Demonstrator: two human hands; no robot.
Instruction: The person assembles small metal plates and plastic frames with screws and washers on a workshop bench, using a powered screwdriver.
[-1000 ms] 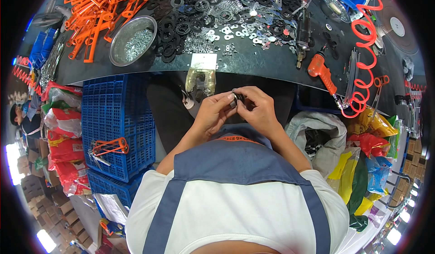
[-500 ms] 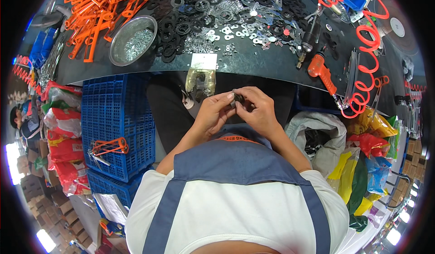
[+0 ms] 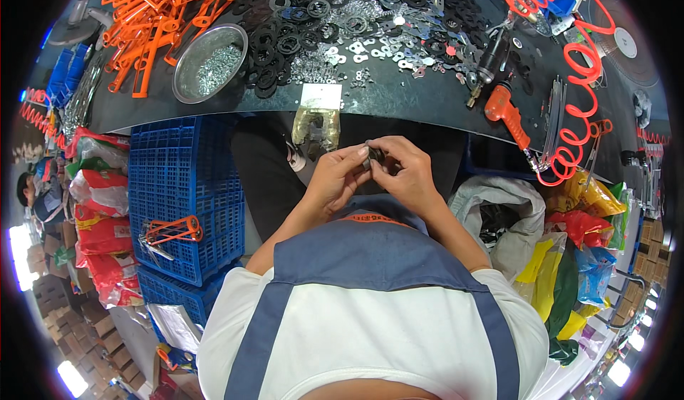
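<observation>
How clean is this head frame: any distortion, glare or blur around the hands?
Head view: strong fisheye, table edge bowing, dark corners; blown-out glare at the lower left rim; left hand and right hand sharp, but the small dark part between them is too small to make out.

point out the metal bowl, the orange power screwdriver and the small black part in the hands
metal bowl (image 3: 209, 63), head view, inner wall.
orange power screwdriver (image 3: 507, 113), head view, handle.
small black part (image 3: 375, 155), head view, visible top between fingertips.

Bright, even overhead light, sharp centre. Glare on the steel bowl (image 3: 209, 62) and far tabletop (image 3: 399, 100). Blown-out patches near left. Heavy fisheye bending, black vignette at edges.
</observation>
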